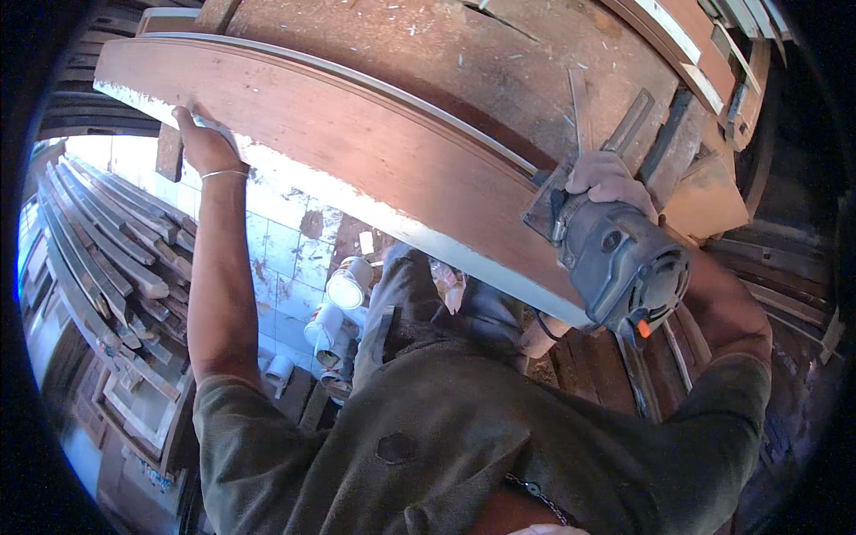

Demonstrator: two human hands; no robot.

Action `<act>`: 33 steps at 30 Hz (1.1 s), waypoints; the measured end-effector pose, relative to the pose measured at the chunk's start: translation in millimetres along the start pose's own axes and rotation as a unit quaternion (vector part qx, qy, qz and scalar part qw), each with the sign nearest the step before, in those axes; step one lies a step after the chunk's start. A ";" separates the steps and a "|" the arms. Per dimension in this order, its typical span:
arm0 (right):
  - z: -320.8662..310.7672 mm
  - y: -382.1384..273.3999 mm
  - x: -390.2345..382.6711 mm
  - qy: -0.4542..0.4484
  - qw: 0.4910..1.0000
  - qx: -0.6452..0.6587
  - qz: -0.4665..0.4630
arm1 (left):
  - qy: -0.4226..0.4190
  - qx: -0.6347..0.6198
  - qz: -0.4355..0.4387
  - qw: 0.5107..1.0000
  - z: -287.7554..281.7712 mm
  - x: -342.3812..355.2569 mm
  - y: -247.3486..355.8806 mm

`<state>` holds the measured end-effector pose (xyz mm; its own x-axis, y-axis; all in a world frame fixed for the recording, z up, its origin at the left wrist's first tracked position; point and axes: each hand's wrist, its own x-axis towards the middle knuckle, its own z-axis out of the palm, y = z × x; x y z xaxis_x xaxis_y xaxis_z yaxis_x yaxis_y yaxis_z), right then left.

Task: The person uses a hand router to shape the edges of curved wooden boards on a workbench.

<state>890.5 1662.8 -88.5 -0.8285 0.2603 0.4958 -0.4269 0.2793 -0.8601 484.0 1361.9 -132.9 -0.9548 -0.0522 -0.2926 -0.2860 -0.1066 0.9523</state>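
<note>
A long reddish-brown wooden board (357, 147) with a white lower edge runs slantwise before me, from upper left to the middle right. Near its left end, my left hand (207, 147) grips the lower edge, thumb on the near face and the other fingers partly hidden. At the board's right end is a dark grey electric router (629, 263) with a vented round end and an orange tab. My right hand (611, 183) is closed over its far side near the base plate. A slotted metal bar (629, 120) sticks out beyond that hand.
A worn wooden workbench (428, 53), strewn with chips, lies behind the board. Long timber strips (102, 241) are stacked at left. Paint buckets (349, 283) stand on the tiled floor (283, 245) below. Wood offcuts (709, 192) lie at right, and more boards (687, 45) at upper right.
</note>
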 end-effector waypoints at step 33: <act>150.0 104.2 201.7 -0.098 0.994 0.038 0.010 | 0.012 0.021 0.050 0.998 16.3 -35.7 8.4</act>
<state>624.5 1605.8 -96.1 -0.8886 0.0771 0.4522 -0.4301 0.2028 -0.8797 514.4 1379.0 -113.0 -0.9766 -0.0847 -0.1975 -0.1931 -0.0578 0.9795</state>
